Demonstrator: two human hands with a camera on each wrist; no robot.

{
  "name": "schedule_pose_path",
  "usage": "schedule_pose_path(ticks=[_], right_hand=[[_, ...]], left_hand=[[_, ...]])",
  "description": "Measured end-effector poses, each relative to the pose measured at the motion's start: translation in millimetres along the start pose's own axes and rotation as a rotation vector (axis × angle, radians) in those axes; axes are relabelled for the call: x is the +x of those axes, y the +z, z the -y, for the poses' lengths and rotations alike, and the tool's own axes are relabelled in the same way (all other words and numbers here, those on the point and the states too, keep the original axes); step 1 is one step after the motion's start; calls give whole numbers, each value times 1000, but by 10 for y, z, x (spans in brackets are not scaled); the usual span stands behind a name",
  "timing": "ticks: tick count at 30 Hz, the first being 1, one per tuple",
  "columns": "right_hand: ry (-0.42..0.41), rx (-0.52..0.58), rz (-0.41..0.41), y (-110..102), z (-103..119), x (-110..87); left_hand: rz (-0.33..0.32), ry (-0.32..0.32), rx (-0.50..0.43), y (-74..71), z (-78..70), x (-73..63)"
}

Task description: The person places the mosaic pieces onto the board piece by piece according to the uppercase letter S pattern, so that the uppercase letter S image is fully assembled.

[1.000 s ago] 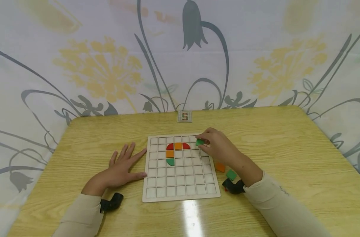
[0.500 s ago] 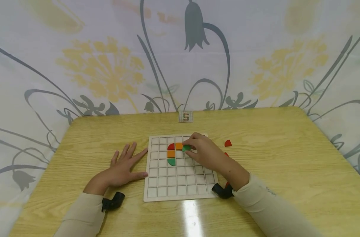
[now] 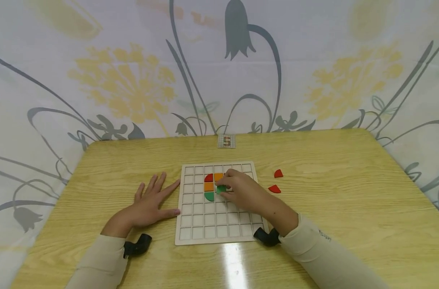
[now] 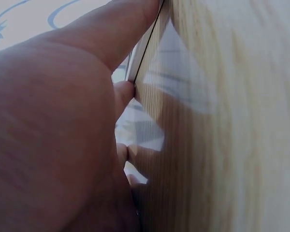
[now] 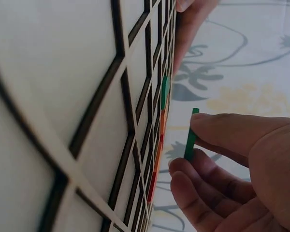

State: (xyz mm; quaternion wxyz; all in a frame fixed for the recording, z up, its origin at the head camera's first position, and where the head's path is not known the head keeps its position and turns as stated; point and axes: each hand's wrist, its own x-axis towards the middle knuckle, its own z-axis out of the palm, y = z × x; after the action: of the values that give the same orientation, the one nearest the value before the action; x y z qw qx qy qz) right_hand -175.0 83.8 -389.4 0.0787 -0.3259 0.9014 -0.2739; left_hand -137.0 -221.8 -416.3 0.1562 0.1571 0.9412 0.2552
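Observation:
My right hand [image 3: 246, 193] pinches a green square tile [image 3: 221, 190] between thumb and fingers over the grid board [image 3: 196, 233]. In the right wrist view this tile [image 5: 190, 137] stands on edge to the camera, apart from the board. On the board lie a red quarter-round tile [image 3: 208, 178], an orange square tile [image 3: 218, 176], a second orange square tile [image 3: 208, 186] and a green quarter-round tile [image 3: 210, 196]. Fingers cover some cells to their right. My left hand [image 3: 145, 206] lies spread on the table, its thumb and index fingertips at the board's left edge.
Two red quarter-round tiles, a far one [image 3: 278, 174] and a nearer one [image 3: 275, 189], lie on the table [image 3: 331, 172] right of the board. Behind the board lies a small card [image 3: 226, 141] with an S-shaped pattern. A flowered cloth [image 3: 219, 80] hangs behind the table.
My right hand has carried the green square tile left across the board, then slightly nearer me. Two loose red tiles have come into view; the loose orange and green ones are hidden. The left hand stays.

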Motion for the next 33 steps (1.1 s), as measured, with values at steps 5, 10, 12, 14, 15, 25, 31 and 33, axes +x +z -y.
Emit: schedule_pose_path(ticks=[5, 10, 12, 14, 15, 25, 31, 33], right_hand=[[3, 11, 27, 31, -11, 11], [-8, -5, 49, 56, -25, 17], [-18, -8, 50, 59, -34, 21], [-30, -9, 47, 61, -43, 25], [-37, -10, 44, 62, -47, 27], [-51, -27, 49, 80, -62, 26], [-76, -58, 50, 79, -64, 25], [-87, -67, 52, 80, -69, 24]], left_hand=[[-1, 0, -1, -3, -9, -9], [3, 3, -11, -1, -16, -17], [4, 5, -12, -2, -17, -16], [4, 7, -11, -5, -18, -16], [4, 9, -12, -7, -18, -14], [4, 16, -22, -20, -33, -19], [3, 23, -23, -35, -39, -18], [4, 24, -23, -36, -39, -18]])
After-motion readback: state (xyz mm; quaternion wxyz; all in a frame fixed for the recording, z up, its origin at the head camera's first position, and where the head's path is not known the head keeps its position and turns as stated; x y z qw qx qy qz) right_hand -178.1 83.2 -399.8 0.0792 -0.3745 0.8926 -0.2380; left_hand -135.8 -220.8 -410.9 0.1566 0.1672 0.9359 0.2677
